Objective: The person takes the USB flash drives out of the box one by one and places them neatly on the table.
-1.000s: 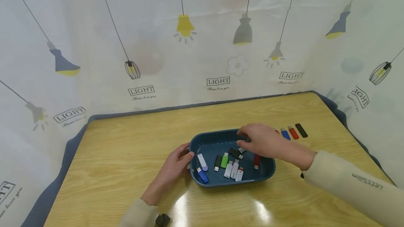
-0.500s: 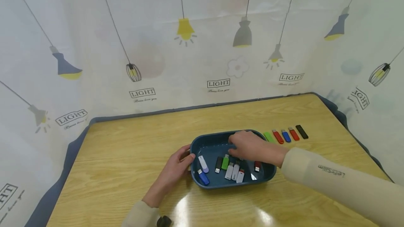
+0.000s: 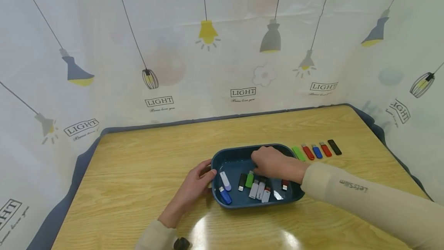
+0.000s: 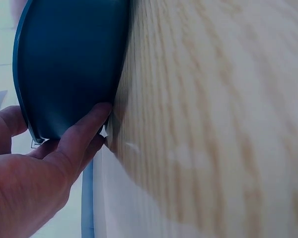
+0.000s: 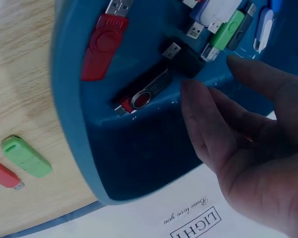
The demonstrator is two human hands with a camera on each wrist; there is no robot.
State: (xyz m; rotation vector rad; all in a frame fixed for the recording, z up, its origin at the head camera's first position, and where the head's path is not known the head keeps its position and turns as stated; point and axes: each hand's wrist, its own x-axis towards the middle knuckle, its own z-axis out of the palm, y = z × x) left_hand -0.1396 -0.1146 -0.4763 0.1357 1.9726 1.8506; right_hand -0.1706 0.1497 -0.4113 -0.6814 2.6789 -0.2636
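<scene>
A dark blue tray [image 3: 230, 203] holds several USB flash drives. My left hand [image 3: 195, 184] grips its left end, thumb at the rim and fingers along the outer wall in the left wrist view. My right hand [image 3: 272, 163] reaches inside the tray; its thumb and fingers [image 5: 208, 119] are apart with nothing between them. Close to those fingertips lies a black USB drive [image 5: 186, 58], beside a black-and-silver swivel one [image 5: 144, 94]. A dark red drive [image 5: 103, 47] lies near the tray's right end. Green [image 3: 249, 179], white [image 3: 254, 189] and blue [image 3: 225, 195] drives lie farther left.
On the wooden table [image 3: 145, 165], right of the tray, is a slanted row of USB drives: green [image 3: 298, 153], red [image 3: 308, 152], blue [image 3: 317, 151], another red [image 3: 325, 149] and black [image 3: 334, 147]. A lamp-printed curtain [image 3: 190, 68] surrounds the table's back and sides.
My right hand has moved left and down into the tray from above its right back rim, uncovering the green drive on the table. My left hand stays at the tray's left end.
</scene>
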